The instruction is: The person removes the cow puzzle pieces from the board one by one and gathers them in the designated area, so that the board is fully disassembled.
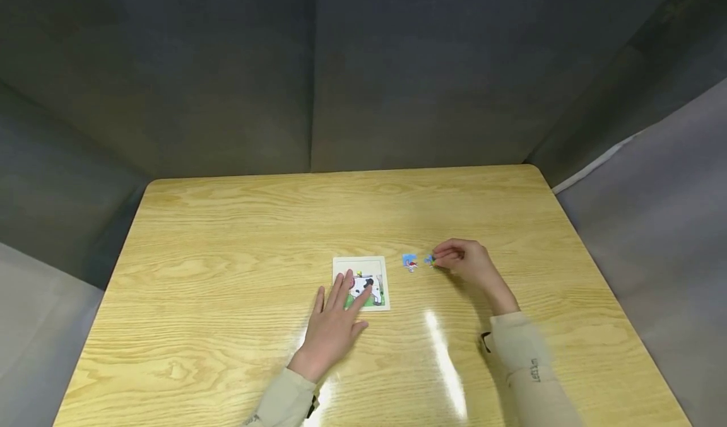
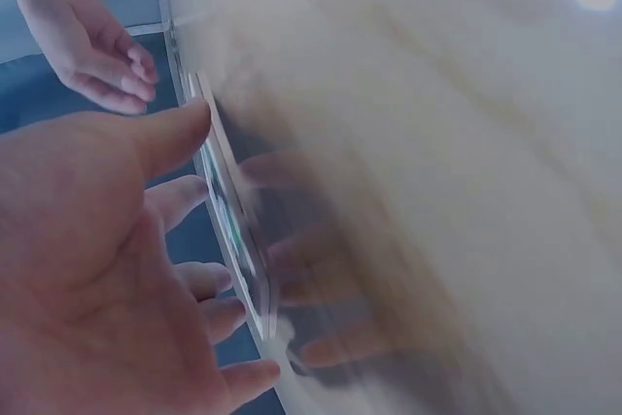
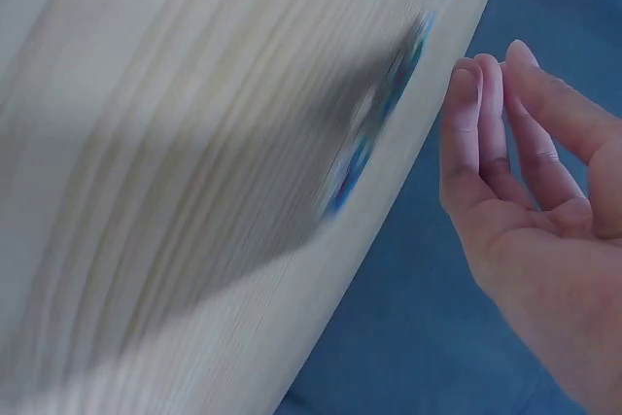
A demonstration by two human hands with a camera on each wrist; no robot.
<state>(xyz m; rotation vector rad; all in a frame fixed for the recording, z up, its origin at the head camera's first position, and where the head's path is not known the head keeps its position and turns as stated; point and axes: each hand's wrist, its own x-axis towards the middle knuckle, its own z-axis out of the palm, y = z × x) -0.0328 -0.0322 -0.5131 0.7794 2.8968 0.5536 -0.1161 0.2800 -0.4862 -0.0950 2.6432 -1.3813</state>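
Observation:
A small white-framed jigsaw tray (image 1: 387,282) lies on the table, partly filled with a black-and-white cow picture. My left hand (image 1: 331,329) is spread over its lower left, straight fingers resting on the tray; they hide part of the picture. To the right of the tray lies a blue puzzle piece (image 1: 409,262) with a red-and-white detail. Another blue-and-green puzzle piece (image 1: 430,261) is beside the fingertips of my right hand (image 1: 467,264). In the right wrist view, that hand (image 3: 525,191) hovers with bent fingers and thumb close together, nothing visible between them, apart from the pieces (image 3: 355,167).
The wood-grain table (image 1: 227,244) has rounded far corners. Dark grey fabric panels (image 1: 227,74) stand behind it, and a lighter curtain (image 1: 659,212) hangs on the right. Bright light reflections (image 1: 445,364) streak the near tabletop.

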